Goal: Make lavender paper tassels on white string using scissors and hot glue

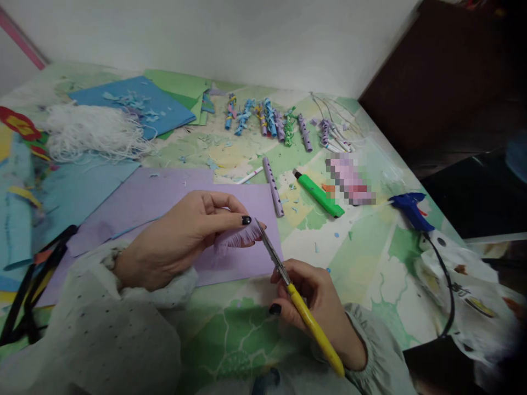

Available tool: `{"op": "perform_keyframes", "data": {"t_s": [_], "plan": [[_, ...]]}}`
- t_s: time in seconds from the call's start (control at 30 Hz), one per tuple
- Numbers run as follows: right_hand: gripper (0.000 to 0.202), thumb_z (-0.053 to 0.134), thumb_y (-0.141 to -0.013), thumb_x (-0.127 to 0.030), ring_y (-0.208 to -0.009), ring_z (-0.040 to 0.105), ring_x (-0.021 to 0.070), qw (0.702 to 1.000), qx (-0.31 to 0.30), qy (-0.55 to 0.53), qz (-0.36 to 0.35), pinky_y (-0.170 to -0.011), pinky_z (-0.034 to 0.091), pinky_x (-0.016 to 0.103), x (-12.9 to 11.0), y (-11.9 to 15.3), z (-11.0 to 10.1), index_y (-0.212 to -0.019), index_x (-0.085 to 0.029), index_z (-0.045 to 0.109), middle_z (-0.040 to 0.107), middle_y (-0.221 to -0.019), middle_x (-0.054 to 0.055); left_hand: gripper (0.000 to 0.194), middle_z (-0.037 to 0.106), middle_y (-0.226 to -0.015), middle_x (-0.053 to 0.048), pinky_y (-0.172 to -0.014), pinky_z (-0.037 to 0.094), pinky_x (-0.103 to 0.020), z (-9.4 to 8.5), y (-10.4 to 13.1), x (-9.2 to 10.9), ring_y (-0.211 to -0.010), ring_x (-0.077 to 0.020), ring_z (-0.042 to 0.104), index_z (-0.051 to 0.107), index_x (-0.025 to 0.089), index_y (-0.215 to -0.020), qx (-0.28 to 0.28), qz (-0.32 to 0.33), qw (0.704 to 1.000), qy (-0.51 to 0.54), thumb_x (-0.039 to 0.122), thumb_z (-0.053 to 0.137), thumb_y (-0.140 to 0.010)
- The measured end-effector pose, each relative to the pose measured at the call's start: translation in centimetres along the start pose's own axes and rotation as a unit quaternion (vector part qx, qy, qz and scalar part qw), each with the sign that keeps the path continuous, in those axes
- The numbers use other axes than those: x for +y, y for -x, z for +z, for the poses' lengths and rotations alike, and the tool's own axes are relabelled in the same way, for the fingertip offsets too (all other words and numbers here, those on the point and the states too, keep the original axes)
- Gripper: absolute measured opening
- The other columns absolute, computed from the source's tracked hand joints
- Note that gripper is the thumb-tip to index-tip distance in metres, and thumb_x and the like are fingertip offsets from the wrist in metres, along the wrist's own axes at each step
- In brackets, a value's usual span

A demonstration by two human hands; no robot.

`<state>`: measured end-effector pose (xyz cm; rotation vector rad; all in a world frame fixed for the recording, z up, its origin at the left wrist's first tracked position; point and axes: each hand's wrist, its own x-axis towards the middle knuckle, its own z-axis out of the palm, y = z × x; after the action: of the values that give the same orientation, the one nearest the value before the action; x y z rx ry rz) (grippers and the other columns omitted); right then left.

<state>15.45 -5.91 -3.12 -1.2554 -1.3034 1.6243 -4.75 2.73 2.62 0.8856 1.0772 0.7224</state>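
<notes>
Left hand (185,236) is closed in a pinch; the strip (239,237) is held between thumb and fingers, above the purple sheet (242,269). One long edge is cut into fine fringe, hung downward. Scissors (294,296) are gripped by the yellow handle in the curled right hand (319,293), blade tips placed at the strip's right end. Strip judged light, thin and limp, probably paper; fringe likely to be easily torn or creased. Best pinched along the uncut edge, fingertips set clear of the blades.
</notes>
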Motion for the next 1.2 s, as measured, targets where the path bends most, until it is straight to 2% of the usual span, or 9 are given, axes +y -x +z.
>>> {"op": "perform_keyframes", "data": {"t_s": [0.73,1.2], "plan": [[0.027,0.081,-0.062,-0.023,-0.052,0.030,0.0087,1.000,0.014,0.018,0.013,-0.047,0.022,0.023,-0.05,-0.07,0.14,-0.078,-0.016,0.061,0.036,-0.055,-0.007,0.009,0.070,-0.068,-0.006,-0.064,0.051,-0.024,-0.09,-0.16,-0.06,-0.070,-0.0183,0.068,0.065,0.014,-0.065,-0.010,0.008,1.000,-0.010,0.017,0.069,-0.073],[0.030,0.082,-0.060,-0.027,-0.050,0.030,0.0092,0.998,0.031,0.055,0.027,-0.047,0.023,0.024,0.21,0.03,0.00,-0.079,-0.016,0.061,0.035,-0.053,-0.008,0.013,0.071,-0.069,-0.007,-0.065,0.050,-0.024,-0.09,-0.19,-0.07,-0.072,-0.0187,0.069,0.064,0.014,-0.063,-0.017,0.009,1.000,-0.007,0.016,0.068,-0.075]]}}
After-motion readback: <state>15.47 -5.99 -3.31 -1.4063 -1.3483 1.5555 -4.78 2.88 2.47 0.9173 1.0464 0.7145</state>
